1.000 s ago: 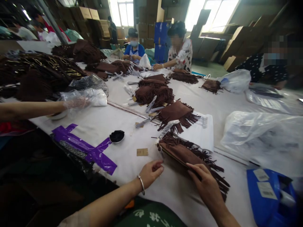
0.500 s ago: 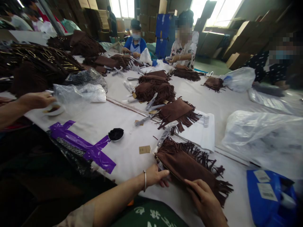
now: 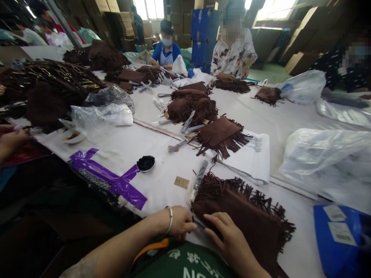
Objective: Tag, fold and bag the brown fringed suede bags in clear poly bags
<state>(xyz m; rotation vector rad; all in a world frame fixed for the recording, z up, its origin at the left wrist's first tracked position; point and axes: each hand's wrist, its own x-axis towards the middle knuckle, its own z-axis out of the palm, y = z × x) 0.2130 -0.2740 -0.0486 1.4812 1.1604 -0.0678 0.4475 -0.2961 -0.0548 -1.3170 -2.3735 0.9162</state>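
A dark brown fringed pouch point(image 3: 246, 216) lies flat on the white-covered table in front of me, its fringe pointing away and to the right. At its near left corner my left hand point(image 3: 178, 223), with a bracelet on the wrist, has its fingers curled together. What they pinch is hidden, though a greyish strip shows beside the fingertips. My right hand point(image 3: 230, 237) rests on the pouch's near edge, fingers stretched out towards the left hand. A plastic-wrapped strap point(image 3: 199, 175) extends from the pouch's left end, with a tan card tag point(image 3: 181, 182) beside it.
Several fringed pouches point(image 3: 220, 131) lie beyond. A small dish with black stuff point(image 3: 145, 163) and purple tape point(image 3: 121, 183) are to the left. Clear plastic bags point(image 3: 327, 162) and a blue container point(image 3: 333, 239) stand right. Co-workers sit across; one person's hand point(image 3: 13, 141) is far left.
My right hand has slid left along the pouch's near edge, and its fingers have straightened. My left hand stays at the corner. The co-worker's hand at far left has drawn back from the clear bag.
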